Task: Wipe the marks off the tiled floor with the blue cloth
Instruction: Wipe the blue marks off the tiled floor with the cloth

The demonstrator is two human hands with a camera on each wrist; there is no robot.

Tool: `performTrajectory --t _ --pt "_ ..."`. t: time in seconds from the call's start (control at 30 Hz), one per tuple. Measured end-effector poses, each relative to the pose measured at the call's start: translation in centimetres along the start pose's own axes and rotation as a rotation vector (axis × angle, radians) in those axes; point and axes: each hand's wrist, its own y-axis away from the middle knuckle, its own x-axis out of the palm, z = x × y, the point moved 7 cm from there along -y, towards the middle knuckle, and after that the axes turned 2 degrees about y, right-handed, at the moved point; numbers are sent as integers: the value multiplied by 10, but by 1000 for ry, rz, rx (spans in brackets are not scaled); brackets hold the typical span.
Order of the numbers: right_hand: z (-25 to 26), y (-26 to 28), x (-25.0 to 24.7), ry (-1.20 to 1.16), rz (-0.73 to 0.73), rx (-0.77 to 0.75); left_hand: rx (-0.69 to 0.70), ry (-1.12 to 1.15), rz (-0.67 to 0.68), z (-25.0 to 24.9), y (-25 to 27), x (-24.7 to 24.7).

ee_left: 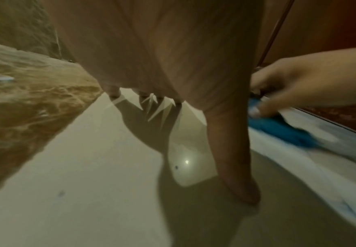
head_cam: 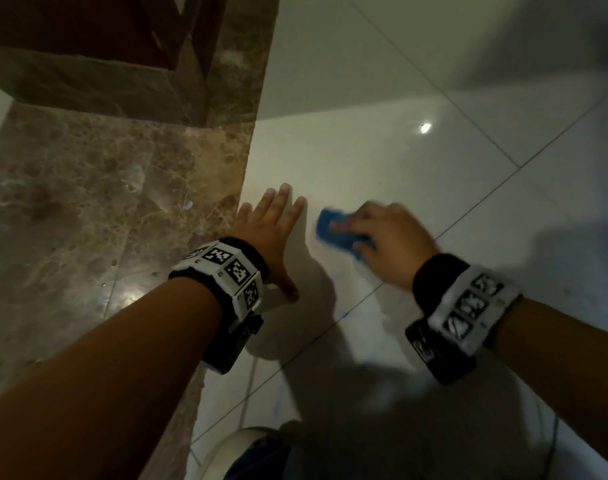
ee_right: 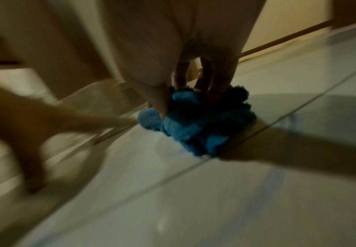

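My right hand (head_cam: 389,233) has its fingers curled round the bunched blue cloth (head_cam: 333,233), pressing it on the white tiled floor (head_cam: 416,174) just right of my left hand (head_cam: 271,230), which lies flat with fingers spread near the brown marble strip (head_cam: 122,188). Faint blue marks (head_cam: 344,313) show by the grout line nearer me, so I'd say the job is partway; best to keep the cloth flat under the fingers, push down firmly, and work short overlapping strokes back toward those streaks. Lean on the left palm for steadiness.
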Motion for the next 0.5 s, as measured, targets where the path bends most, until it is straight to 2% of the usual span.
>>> performTrajectory --t 0.07,0.1,0.13,0.17,0.27,0.3,0.33,0.43,0.47,0.5 --pt "29 18 16 24 161 -138 -3 -11 -4 0 -1 0" --pt "28 16 15 19 207 -149 -3 -12 -7 1 -1 0" --pt "18 7 9 8 192 -131 -3 -11 -9 2 0 0" --pt "1 -4 2 0 130 -80 -2 -8 -7 3 -1 0" --pt "-55 -22 -26 -25 -121 230 -2 -5 -2 2 -1 1" --pt "-52 -18 -26 -3 -155 250 -4 -9 -4 2 -1 1" --pt "-37 -11 -20 13 -140 200 -6 -13 -7 2 -2 0" --pt "37 26 20 76 61 -215 -14 -25 -11 1 -3 1" --pt "44 33 27 80 130 -276 -14 -30 -15 1 -3 0" --pt "39 29 25 65 166 -273 -13 -33 -16 2 -3 0"
